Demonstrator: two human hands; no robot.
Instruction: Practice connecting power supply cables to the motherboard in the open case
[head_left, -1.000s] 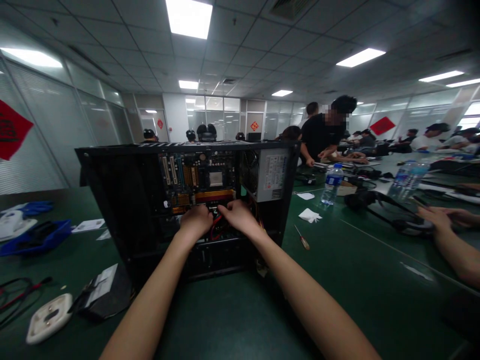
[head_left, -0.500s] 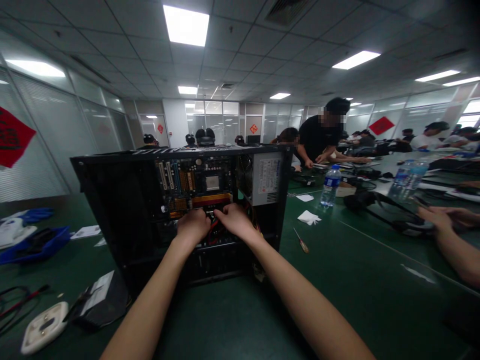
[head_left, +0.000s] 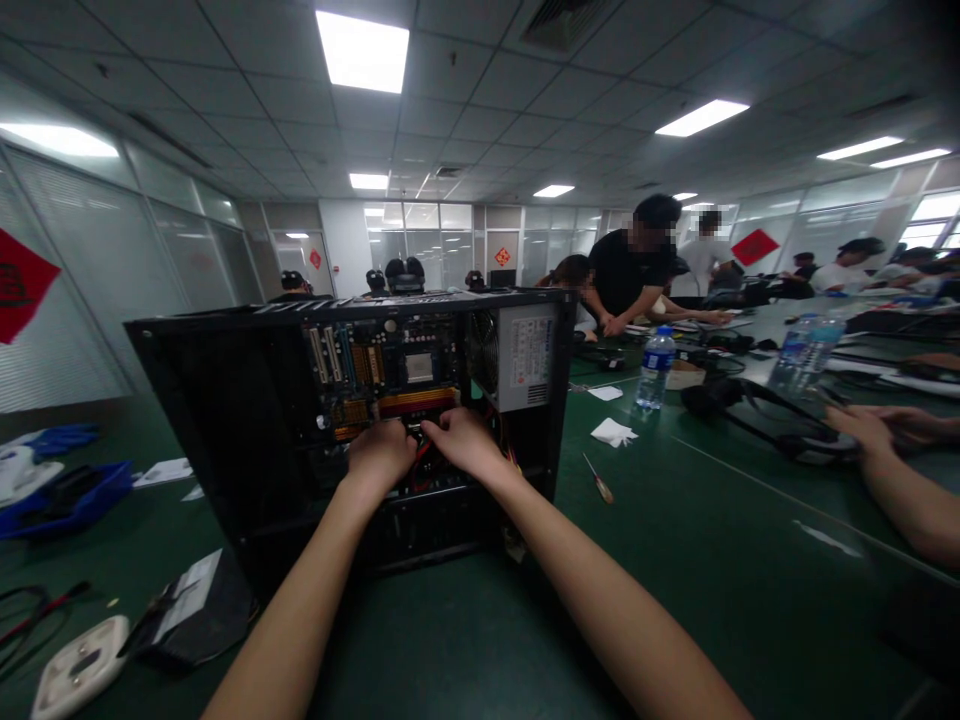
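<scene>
An open black computer case [head_left: 247, 560] stands on the green table in front of me, its motherboard [head_left: 360, 340] facing my way. Both hands reach into it, just below the orange and red memory slots [head_left: 420, 400]. My left hand [head_left: 381, 452] is closed, its fingers curled at the lower edge of the board. Close beside it my right hand [head_left: 461, 440] is also closed, the thumb pointing left. Red and dark cables [head_left: 424, 472] run between and under them. What the fingertips grip is hidden. A silver power supply [head_left: 529, 358] sits at the upper right inside the case.
To the right lie a screwdriver [head_left: 600, 480], a crumpled tissue [head_left: 613, 432] and a water bottle [head_left: 655, 368]. Another person's hands [head_left: 870, 425] are at the right edge. A dark box [head_left: 196, 612], a cream-coloured plate [head_left: 82, 668] and a blue tray [head_left: 67, 505] stand left.
The view has shifted slightly, so the case and table things sit a little further left. My hands stay at the same place in the case. A person in white has appeared behind the one in black.
</scene>
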